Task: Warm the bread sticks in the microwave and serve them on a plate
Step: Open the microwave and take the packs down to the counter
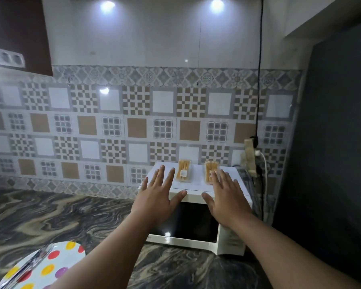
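Observation:
A white microwave (229, 240) with a dark glass door, closed, stands on the marbled counter against the tiled wall. Two clear packs of bread sticks lie on its top: the left pack (183, 171) and the right pack (210, 171). My left hand (158, 192) is stretched out flat with spread fingers over the left part of the microwave's top. My right hand (224, 195) is spread the same way, its fingertips overlapping the right pack. Neither hand holds anything. A white plate with coloured dots (56, 265) sits at the lower left.
Metal tongs (27, 268) lie across the dotted plate. A power strip with a white plug and cables (251, 157) hangs right of the microwave. A dark tall surface (331, 142) fills the right side. The dark marbled counter (71, 217) stretches left.

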